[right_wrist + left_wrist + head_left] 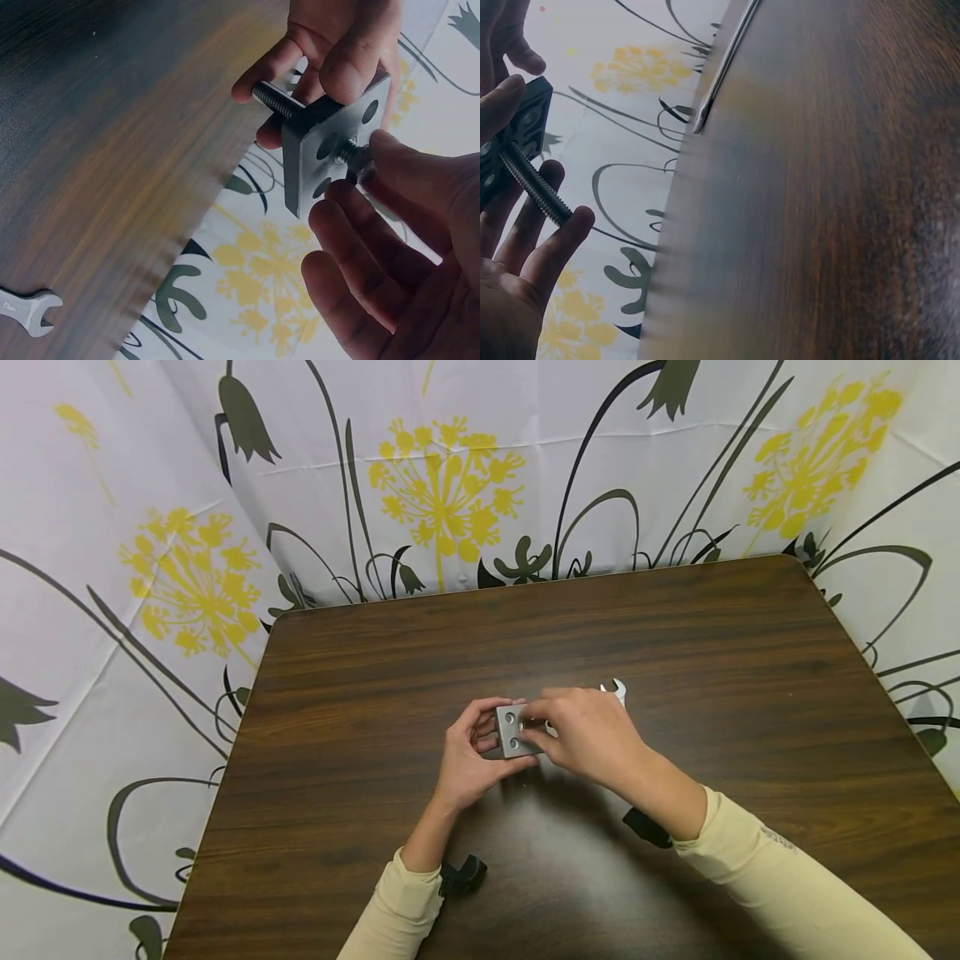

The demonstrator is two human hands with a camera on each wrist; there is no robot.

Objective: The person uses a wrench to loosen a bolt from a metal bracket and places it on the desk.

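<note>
A grey metal plate (507,732) with several round holes is held up over the table by my left hand (467,762), thumb at one edge and fingers around the other. A threaded bolt (277,99) runs through the plate, its long end sticking out on the far side. In the right wrist view, my right hand (409,255) pinches the bolt head (363,162) between thumb and index finger. Some thread shows between head and plate. The left wrist view shows the bolt's shank (536,184), its tip beside a left fingertip (582,217).
An open-end wrench (618,690) lies on the brown wooden table (360,693), just beyond my right hand and partly hidden by it. Behind the table hangs a white curtain (540,410) with yellow and grey flower prints.
</note>
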